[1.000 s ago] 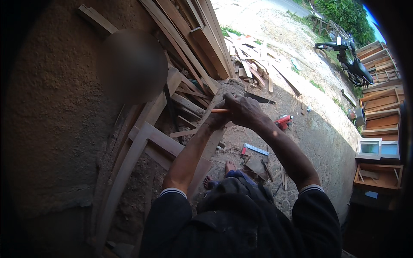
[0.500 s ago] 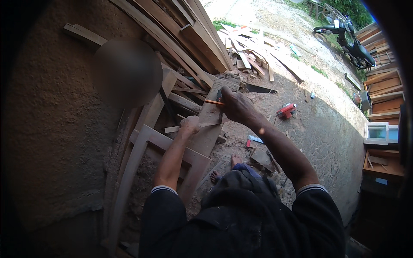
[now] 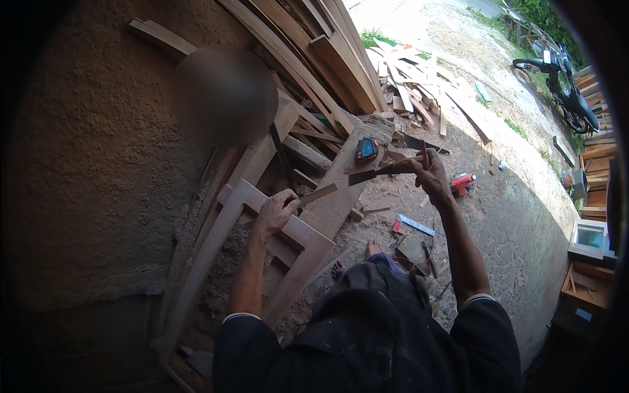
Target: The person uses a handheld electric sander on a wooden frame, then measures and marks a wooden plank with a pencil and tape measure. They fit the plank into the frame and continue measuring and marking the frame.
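My left hand is closed round a thin strip of wood, which points up and right over a wide board. In my right hand, farther right, is a slim tool with a flat dark blade; its exact kind I cannot make out. A reddish pencil stands up from the same hand. The tool's blade end is near the strip but apart from it. A black and blue tape measure rests on the wide board. Beneath my left hand lies a pale wooden frame with a curved side.
A try square and a red power tool lie on the ground to the right. A saw blade lies beyond the board. Long planks lean at the far left, near a scrap pile. A motorcycle stands far right.
My right hand has moved right, off the board, and the tape measure now shows there. The left hand has drawn nearer with the strip, over the frame. The view has shifted.
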Motion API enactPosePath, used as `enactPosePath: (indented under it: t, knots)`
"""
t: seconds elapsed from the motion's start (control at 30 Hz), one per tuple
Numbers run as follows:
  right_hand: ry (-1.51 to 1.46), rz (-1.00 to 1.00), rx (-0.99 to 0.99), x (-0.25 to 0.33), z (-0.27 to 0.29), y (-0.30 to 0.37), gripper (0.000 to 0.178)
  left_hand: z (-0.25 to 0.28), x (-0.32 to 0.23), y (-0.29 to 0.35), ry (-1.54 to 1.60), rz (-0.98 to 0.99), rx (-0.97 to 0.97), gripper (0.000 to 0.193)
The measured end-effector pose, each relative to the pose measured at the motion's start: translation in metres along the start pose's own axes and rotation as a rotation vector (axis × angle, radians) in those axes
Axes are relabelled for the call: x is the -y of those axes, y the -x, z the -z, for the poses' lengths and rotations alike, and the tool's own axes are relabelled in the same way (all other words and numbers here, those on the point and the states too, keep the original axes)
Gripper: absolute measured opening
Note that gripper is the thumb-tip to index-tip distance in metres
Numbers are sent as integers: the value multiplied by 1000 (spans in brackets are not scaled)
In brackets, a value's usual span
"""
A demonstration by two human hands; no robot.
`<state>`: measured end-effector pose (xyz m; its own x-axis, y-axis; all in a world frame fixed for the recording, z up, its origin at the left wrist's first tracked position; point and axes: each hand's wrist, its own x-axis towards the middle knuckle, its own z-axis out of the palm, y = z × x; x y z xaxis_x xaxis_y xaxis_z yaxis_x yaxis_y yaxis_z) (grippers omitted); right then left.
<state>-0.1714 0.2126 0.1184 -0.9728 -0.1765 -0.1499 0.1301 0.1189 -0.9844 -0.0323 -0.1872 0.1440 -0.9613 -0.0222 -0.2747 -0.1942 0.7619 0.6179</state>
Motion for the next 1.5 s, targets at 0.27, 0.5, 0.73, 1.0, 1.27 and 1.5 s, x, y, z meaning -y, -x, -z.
enactPosePath:
  t: [0.27,0.5,0.73,1.0,1.27,1.5]
  knots:
    - [-699,-422,67,-145,-69,30,33,-50,53,102,713,110,-221,15]
    - [-625,-534,145,-188,-111,42,48,-93,71,159,961,293,-462,22]
    - [-325,-451,214,-169,-97,42,56,-123,93,193,1424,532,-811,32]
    - [-247,-444,16,-153,-91,49,77,-129,130,227,1510,450,-1046,16]
    - [-157,-490,-211,-194,-59,105,70,-122,210,240,1726,509,-1189,14]
    - [-8,-660,-169,-233,-66,198,57,-117,244,244,1711,523,-1208,15]
